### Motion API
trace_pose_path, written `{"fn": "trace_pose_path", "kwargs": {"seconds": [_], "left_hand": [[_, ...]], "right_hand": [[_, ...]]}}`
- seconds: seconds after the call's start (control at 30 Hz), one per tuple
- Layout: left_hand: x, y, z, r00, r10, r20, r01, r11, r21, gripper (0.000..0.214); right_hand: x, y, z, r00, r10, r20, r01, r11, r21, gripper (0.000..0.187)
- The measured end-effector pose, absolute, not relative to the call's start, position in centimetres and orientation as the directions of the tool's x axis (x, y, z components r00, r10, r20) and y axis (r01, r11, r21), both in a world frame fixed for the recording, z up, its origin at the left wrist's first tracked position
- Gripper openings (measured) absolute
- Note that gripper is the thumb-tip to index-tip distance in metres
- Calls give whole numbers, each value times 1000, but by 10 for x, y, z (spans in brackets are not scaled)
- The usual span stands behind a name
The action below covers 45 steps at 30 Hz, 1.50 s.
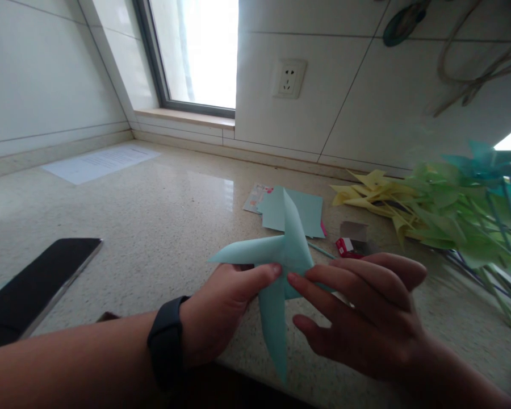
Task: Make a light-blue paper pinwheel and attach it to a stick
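Observation:
A pale turquoise paper pinwheel (pixel 296 236) with curled blades is in front of me, over the counter's near edge. My left hand (pixel 234 295), with a dark band on its wrist, grips it, the thumb pressed near its centre. My right hand (pixel 361 312) comes in from the right with fingers stretched and apart. Two of its fingertips touch the pinwheel beside the centre; its thumb stands off below. Whatever lies behind the pinwheel is hidden. A thin turquoise stick (pixel 321 250) shows just behind it, close to a small open red box (pixel 346 247).
Flat turquoise paper sheets (pixel 275 213) lie behind the pinwheel. Finished yellow pinwheels (pixel 368 190) and green pinwheels (pixel 447 210) are heaped at right. A black phone (pixel 42 287) rests at left, a printed white sheet (pixel 102 163) farther back. A wall socket (pixel 289 78) is above the counter.

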State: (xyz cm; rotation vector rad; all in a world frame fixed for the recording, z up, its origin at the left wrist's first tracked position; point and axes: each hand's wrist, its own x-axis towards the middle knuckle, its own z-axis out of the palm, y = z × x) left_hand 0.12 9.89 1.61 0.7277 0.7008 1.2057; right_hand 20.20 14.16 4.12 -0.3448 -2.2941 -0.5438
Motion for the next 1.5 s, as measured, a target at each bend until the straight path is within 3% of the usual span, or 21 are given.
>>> {"fn": "trace_pose_path", "kwargs": {"seconds": [0.13, 0.23, 0.33, 0.43, 0.5, 0.57, 0.87, 1.17, 1.5], "left_hand": [[1, 100, 15, 142, 978, -155, -527, 207, 824, 22], [1, 101, 17, 75, 987, -144, -541, 162, 825, 21], [1, 102, 22, 62, 991, -118, -579, 132, 805, 23], [0, 101, 27, 104, 992, -77, -583, 124, 803, 27], [1, 99, 27, 154, 987, -52, -569, 132, 812, 28], [2, 98, 25, 182, 982, -60, -550, 152, 821, 31], [6, 97, 16, 92, 990, -108, -373, 135, 918, 32], [7, 96, 19, 15, 997, -76, -296, 77, 952, 30], [6, 96, 12, 9, 992, -130, -164, 130, 978, 41]], "right_hand": [[205, 138, 44, -449, 257, 856, 486, 874, -8, 7], [207, 143, 38, -156, 460, 874, 391, 841, -373, 16], [204, 149, 24, -76, 771, 632, 129, 636, -761, 19], [194, 148, 14, -341, 866, 365, -31, 378, -925, 29], [185, 145, 12, -524, 799, 295, -115, 277, -954, 33], [178, 142, 12, -598, 750, 282, -163, 230, -959, 33], [176, 143, 12, -454, 868, 201, -115, 167, -979, 23], [177, 144, 9, -412, 890, 194, -8, 209, -978, 21], [176, 143, 6, -348, 931, 110, -14, 112, -994, 25]]}}
